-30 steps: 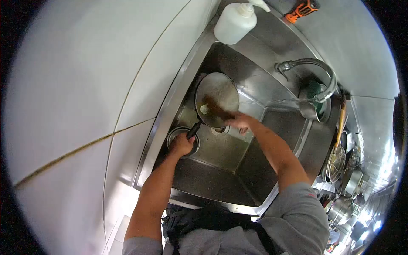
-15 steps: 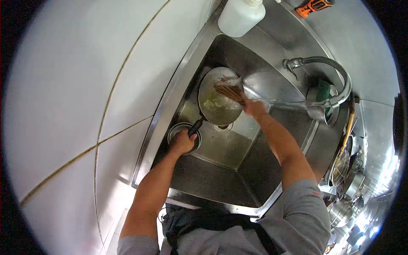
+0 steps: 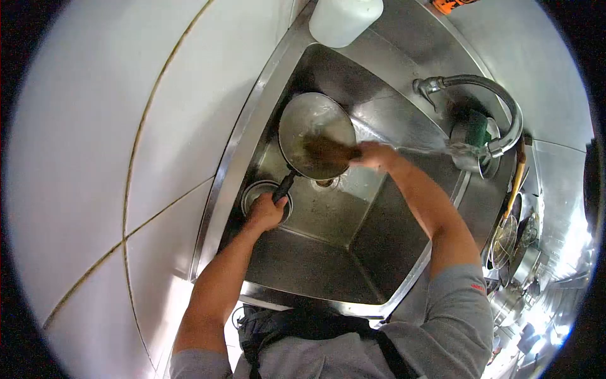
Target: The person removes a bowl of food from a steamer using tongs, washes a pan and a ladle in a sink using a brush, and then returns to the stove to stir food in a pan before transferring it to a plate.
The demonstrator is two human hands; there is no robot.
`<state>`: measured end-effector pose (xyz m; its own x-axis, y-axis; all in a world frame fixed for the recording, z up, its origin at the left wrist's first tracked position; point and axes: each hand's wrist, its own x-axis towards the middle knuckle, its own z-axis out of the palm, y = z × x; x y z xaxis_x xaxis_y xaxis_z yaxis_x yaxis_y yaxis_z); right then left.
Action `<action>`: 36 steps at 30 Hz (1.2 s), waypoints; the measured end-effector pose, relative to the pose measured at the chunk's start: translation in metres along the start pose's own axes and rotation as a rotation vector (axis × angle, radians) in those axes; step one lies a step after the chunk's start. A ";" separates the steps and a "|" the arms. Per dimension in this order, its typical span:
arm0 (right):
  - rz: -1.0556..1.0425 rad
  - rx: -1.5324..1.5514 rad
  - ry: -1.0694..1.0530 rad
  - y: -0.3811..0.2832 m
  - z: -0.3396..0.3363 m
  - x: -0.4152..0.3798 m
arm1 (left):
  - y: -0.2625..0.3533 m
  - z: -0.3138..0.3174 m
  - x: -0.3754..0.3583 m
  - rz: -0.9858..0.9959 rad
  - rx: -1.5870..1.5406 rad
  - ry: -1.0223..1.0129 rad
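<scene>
The right hand (image 3: 375,156) grips a blurred whisk brush (image 3: 325,151) over the frying pan (image 3: 315,114), and the left hand (image 3: 266,212) is closed around the pan's handle (image 3: 284,186); the bristles have shifted from the pan's far half to its near half, suggesting scrubbing strokes in progress. The pan lies within a stainless-steel sink (image 3: 315,218), the drain (image 3: 326,184) and a round bowl (image 3: 252,189) on its near side. Right of the pan, a faucet (image 3: 470,79) runs beside a metal pot (image 3: 466,163); beyond the pan stands a white bottle (image 3: 346,20), and left, a tiled wall (image 3: 95,158).

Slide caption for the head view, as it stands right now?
Left hand grips the pan by its black handle; right hand holds a blurred brown brush over it, in a metal sink.
</scene>
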<state>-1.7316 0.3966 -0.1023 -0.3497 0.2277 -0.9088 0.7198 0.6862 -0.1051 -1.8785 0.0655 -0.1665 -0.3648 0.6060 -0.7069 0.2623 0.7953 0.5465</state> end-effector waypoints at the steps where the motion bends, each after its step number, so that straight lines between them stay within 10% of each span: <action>1: -0.051 -0.273 0.135 0.007 -0.001 0.008 | -0.003 0.002 0.001 0.016 -0.013 0.009; 4: 0.024 -0.135 0.239 0.002 -0.014 -0.014 | -0.007 0.003 0.002 0.024 -0.031 0.034; 7: -0.005 -0.090 -0.501 -0.050 -0.023 -0.025 | -0.010 0.010 0.004 0.028 -0.068 0.076; 13: -0.008 -0.229 0.203 -0.044 -0.006 0.022 | 0.030 -0.017 -0.014 -0.028 -0.060 0.043; 16: -0.021 0.068 -0.352 -0.047 -0.033 -0.026 | 0.017 -0.010 -0.009 -0.084 -0.191 -0.044; 20: -0.097 -0.447 0.130 -0.047 -0.021 -0.040 | 0.027 -0.018 -0.013 -0.174 -0.247 -0.113; 27: -0.309 -0.321 -0.056 -0.097 -0.054 -0.053 | -0.005 0.006 0.005 -0.073 -0.150 -0.047; 32: -0.209 -0.443 0.240 -0.076 -0.018 0.010 | 0.016 -0.008 -0.008 0.000 -0.094 0.019; 36: -0.182 -0.344 -0.206 -0.098 -0.048 -0.036 | 0.002 0.006 -0.001 0.054 0.018 0.057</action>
<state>-1.8177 0.3542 -0.0399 -0.3006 -0.0365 -0.9530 0.4040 0.9003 -0.1619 -1.8725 0.0667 -0.1671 -0.3998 0.6469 -0.6494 0.2991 0.7617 0.5747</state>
